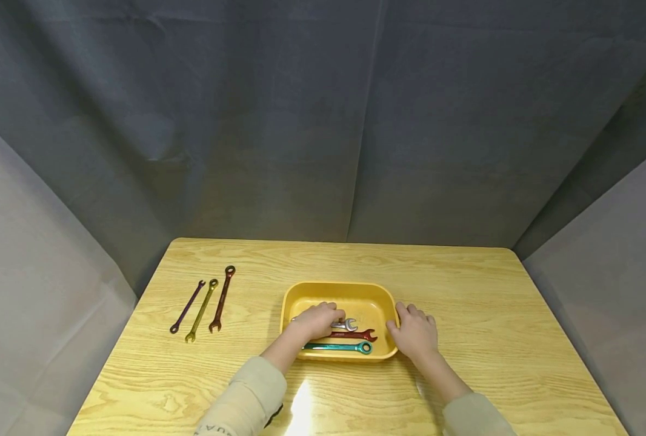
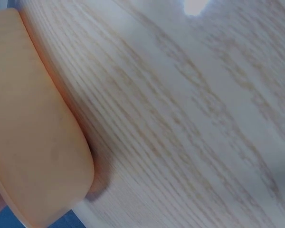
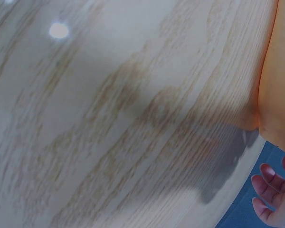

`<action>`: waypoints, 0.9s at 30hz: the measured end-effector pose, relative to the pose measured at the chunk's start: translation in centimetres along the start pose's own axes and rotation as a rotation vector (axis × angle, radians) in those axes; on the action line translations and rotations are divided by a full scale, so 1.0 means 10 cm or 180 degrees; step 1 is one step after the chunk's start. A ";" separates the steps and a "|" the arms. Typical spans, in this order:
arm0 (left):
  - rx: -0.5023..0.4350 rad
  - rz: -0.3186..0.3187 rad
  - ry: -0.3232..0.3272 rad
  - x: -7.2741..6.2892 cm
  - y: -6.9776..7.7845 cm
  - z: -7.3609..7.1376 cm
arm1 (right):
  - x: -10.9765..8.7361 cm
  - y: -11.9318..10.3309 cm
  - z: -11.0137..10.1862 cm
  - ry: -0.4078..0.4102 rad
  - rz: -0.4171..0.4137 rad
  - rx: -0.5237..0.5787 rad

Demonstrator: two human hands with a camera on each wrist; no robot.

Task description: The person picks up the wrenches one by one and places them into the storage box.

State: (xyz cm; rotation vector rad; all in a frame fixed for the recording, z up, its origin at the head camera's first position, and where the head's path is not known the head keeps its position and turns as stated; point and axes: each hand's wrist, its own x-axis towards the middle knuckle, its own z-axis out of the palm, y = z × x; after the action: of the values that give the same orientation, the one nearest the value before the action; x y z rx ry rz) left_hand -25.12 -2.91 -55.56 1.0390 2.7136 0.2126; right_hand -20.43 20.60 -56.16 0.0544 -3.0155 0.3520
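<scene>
In the head view a yellow tray point(image 1: 331, 289) stands on the table, holding a silver wrench point(image 1: 350, 325), a red wrench point(image 1: 365, 335) and a teal wrench point(image 1: 334, 347). My left hand point(image 1: 314, 321) reaches over the tray's left side, its bent fingers gripping the silver wrench; the fingertips are hidden. At the tray's right rim is my right hand point(image 1: 417, 333), thumb against the edge. The right wrist view shows its fingers point(image 3: 265, 187) spread and relaxed beside the tray wall point(image 3: 278, 90). The left wrist view has the tray side point(image 2: 38, 118) but not the fingers.
Left of the tray lie a purple wrench point(image 1: 188, 306), a yellow-green wrench point(image 1: 202, 310) and a dark red wrench point(image 1: 223, 298), roughly side by side. The wooden table point(image 1: 497, 339) reaches back to a dark curtain point(image 1: 301, 121).
</scene>
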 end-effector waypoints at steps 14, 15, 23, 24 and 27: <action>0.0237 -0.0030 0.0026 -0.02 0.02 -0.01 | 0.00 0.00 -0.01 -0.0003 -0.0022 -0.0036; 0.0257 -0.0017 0.0038 -0.02 0.02 -0.02 | 0.00 0.00 -0.01 -0.0007 -0.0021 -0.0036; 0.0375 0.0152 0.0270 -0.04 0.01 -0.03 | -0.01 -0.01 -0.02 -0.0047 0.0007 -0.0013; 0.0377 0.0158 0.0300 -0.04 0.01 -0.03 | -0.01 -0.01 -0.02 -0.0049 0.0010 -0.0014; 0.0393 0.0154 0.0398 -0.05 0.00 -0.05 | 0.00 -0.01 -0.02 -0.0063 0.0018 -0.0011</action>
State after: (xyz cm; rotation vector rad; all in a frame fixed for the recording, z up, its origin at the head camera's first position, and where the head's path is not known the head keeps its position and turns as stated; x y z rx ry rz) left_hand -24.88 -3.27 -54.99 1.1629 2.8468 0.1233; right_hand -20.36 20.55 -55.91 0.0495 -3.0362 0.3487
